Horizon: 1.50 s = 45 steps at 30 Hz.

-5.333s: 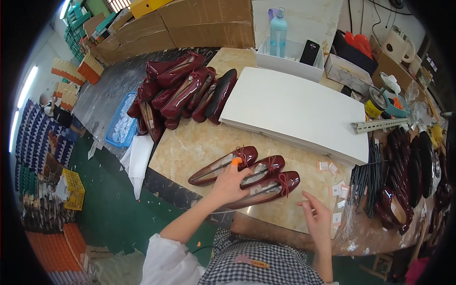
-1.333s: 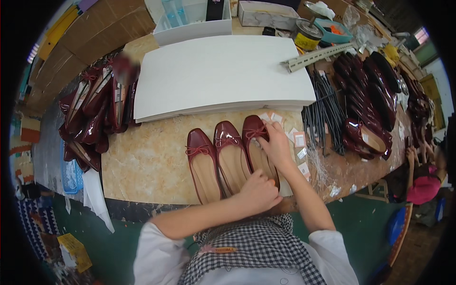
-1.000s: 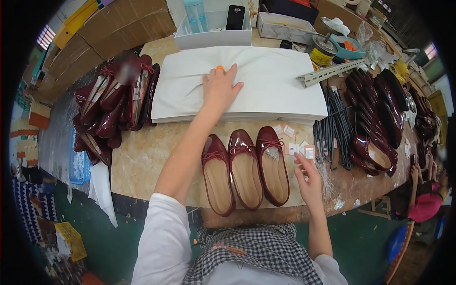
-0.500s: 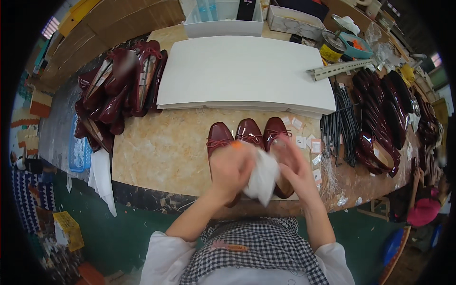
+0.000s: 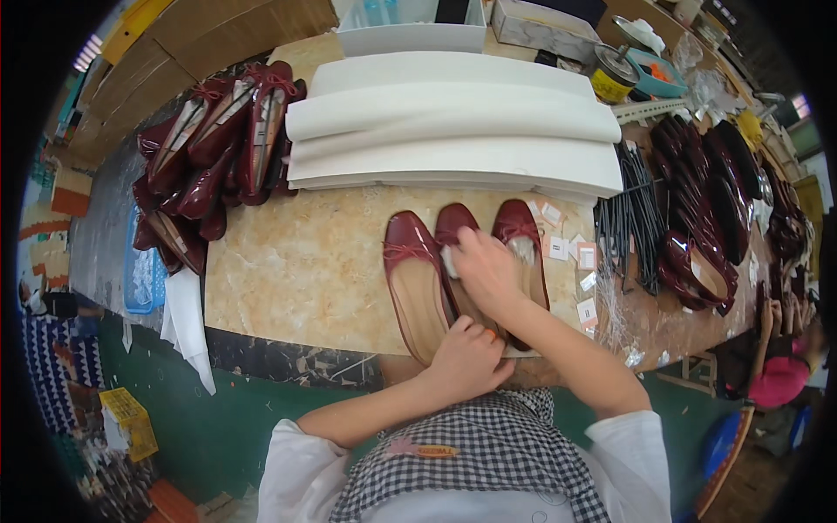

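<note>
Three dark red glossy flat shoes lie side by side, toes away from me, on the beige stone-pattern table (image 5: 296,270): the left shoe (image 5: 413,277), the middle shoe (image 5: 453,228) and the right shoe (image 5: 521,235). My right hand (image 5: 485,270) presses a crumpled white paper (image 5: 450,260) into the toe of the middle shoe. My left hand (image 5: 467,357) grips that same shoe at its heel, near the table's front edge. A thick stack of white paper sheets (image 5: 453,131) lies just beyond the shoes.
A heap of dark red shoes (image 5: 218,148) sits at the far left, more shoes (image 5: 706,200) at the right. Black rods (image 5: 632,218) and small white tags (image 5: 586,257) lie right of the three shoes. A white tray (image 5: 410,35) and boxes stand at the back. Another person (image 5: 780,366) is at the right edge.
My left hand fetched a white sheet from the stack, both hands crumpled it over the shoes, and now my right hand pushes it into the middle shoe while my left holds the heel.
</note>
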### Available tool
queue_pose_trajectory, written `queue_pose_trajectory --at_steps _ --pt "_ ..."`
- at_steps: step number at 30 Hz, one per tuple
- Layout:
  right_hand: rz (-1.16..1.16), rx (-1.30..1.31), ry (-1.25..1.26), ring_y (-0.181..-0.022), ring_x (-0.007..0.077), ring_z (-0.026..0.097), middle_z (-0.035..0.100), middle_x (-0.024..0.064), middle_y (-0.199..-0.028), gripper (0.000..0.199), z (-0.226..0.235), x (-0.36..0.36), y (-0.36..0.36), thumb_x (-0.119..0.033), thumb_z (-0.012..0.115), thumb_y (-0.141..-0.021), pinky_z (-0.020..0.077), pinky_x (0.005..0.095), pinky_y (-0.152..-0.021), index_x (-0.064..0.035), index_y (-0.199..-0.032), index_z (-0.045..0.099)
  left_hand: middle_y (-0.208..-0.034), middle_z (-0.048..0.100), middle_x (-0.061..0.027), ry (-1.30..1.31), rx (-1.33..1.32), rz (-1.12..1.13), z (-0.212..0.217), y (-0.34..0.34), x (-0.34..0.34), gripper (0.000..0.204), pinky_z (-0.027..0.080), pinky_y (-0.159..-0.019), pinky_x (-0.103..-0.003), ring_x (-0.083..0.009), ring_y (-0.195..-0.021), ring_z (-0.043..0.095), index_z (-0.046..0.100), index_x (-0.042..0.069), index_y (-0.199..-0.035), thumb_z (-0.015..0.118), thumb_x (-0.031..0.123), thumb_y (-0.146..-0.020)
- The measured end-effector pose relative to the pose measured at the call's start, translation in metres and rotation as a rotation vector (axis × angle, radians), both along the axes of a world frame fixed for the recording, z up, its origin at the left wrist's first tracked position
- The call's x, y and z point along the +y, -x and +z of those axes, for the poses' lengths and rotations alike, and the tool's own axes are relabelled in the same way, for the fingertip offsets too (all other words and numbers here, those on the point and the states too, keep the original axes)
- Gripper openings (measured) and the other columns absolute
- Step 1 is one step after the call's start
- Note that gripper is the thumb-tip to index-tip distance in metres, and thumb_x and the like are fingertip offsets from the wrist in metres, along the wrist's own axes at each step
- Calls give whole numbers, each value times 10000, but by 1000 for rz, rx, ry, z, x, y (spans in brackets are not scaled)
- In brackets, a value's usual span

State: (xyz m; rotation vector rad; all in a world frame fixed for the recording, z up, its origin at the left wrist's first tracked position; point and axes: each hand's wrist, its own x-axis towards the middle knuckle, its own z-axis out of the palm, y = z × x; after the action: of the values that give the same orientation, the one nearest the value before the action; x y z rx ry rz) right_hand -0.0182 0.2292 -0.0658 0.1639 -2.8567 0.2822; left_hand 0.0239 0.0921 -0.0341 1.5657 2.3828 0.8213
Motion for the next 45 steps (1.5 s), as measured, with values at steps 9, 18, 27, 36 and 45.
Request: queue_pose_trajectory --at_steps 9,18,27,36,45 --pt "-172 -148 240 -885 303 591 532 140 -949 606 9 21 21 -249 768 -731 498 386 -736 -33 -1255 552 -704 631 -106 69 -32 -52 1 7 4 310 412 -720 -350 -239 -690 616 658 34 -691 637 325 -793" --pt "-9 -35 606 -1013 352 565 566 156 -1111 490 44 24 -28 -126 689 -809 476 389 -851 -35 -1270 549 -992 605 -217 -246 986 486 40 272 69 447 366 -957 -516 -414 -979 540 660 37 -1034 566 447 -883" --pt "-324 -77 1509 -1140 245 566 553 144 -1271 597 63 46 -93 -193 639 -900 489 360 -921 -68 -1423 378 -857 594 -162 -21 395 15 57 137 73 136 480 -710 -420 -325 -794 575 620 47 -749 643 178 -779" --pt "-361 -433 1886 -1279 259 456 458 125 -1390 450 109 -8 -81 -188 569 -938 395 380 -1052 -34 -1346 459 -1047 648 -135 -632 -29 43 59 55 -14 284 480 -862 -448 -291 -975 620 684 118 -965 735 155 -688" --pt "133 -71 953 -1148 236 583 586 151 -1263 566 64 -32 -25 79 605 -761 462 355 -967 1 -1311 500 -1378 462 -118 -794 -1192 697 35 61 -50 456 419 -990 -362 -211 -1236 479 403 22 -1389 445 176 -962"
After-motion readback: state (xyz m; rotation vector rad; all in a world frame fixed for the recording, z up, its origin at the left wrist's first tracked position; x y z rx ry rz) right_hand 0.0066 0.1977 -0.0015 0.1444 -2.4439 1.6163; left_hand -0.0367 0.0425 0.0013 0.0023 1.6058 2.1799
